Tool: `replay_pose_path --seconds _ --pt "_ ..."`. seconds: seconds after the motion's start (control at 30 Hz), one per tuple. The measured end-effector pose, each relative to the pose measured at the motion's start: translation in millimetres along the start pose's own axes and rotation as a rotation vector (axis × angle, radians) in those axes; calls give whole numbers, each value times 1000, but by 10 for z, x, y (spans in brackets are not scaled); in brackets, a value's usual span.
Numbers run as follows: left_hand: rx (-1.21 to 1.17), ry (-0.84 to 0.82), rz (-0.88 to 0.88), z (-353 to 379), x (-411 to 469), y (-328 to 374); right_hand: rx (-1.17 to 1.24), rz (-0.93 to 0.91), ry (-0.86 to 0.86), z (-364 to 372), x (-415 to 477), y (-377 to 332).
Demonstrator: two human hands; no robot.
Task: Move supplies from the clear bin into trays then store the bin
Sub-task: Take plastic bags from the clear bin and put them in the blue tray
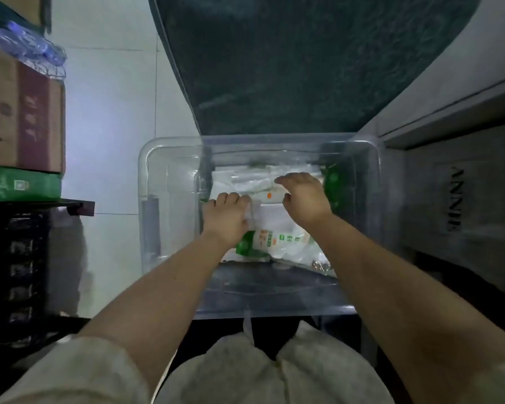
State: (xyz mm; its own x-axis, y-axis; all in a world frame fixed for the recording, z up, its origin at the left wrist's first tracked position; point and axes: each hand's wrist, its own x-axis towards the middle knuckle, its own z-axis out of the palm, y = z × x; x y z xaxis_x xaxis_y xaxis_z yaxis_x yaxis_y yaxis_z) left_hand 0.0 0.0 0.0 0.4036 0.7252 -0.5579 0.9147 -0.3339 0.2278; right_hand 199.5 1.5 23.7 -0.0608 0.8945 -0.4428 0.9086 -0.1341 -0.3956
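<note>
Inside the clear rectangular plastic bin, the white plastic packet stack lies directly beneath both grips. The left grip grasps its left edge; whether the right grip is clenched cannot be told.

A clear plastic bin, rectangular with rounded corners, sits upright and open, its walls surrounding both hands. A loose pile of flat plastic packets lies on its floor. White packets lie directly under the left hand and right hand and reach past the fingertips toward the far wall. A printed packet, white with green and orange markings, lies flat between the two wrists. A green packet sits just right of the right hand, close to the bin's side wall. A small bag of tiny dark pieces, too blurred to identify, lies beside the right forearm.
</note>
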Motion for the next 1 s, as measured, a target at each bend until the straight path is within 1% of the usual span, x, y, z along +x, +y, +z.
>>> replay_pose_path --seconds 0.03,0.13,0.2,0.3,0.47,0.63,0.7,0.77,0.87,1.0 --pt "5 -44 1 48 72 -19 -29 -27 -51 79 129 18" --pt "-25 -70 5 269 216 -88 -148 -53 -148 281 417 85" --pt "-94 -50 8 371 263 -114 -239 -41 -157 382 546 141" --pt "-185 43 20 432 268 -126 -302 -6 -168 428 649 211" --pt "-285 63 63 410 230 -113 -438 -10 -153 510 654 304" --pt "-257 89 86 233 96 -45 -462 -104 -92 421 512 294" --pt "-245 95 102 101 -6 5 -447 -102 -122 299 402 250" --pt "-223 112 110 -61 -132 77 -399 -83 -118 141 257 205" --pt "-178 150 119 -368 -346 201 -304 -85 -36 -186 -5 109" --pt "-50 239 202 -792 -635 373 -218 -74 69 -681 -343 -72"
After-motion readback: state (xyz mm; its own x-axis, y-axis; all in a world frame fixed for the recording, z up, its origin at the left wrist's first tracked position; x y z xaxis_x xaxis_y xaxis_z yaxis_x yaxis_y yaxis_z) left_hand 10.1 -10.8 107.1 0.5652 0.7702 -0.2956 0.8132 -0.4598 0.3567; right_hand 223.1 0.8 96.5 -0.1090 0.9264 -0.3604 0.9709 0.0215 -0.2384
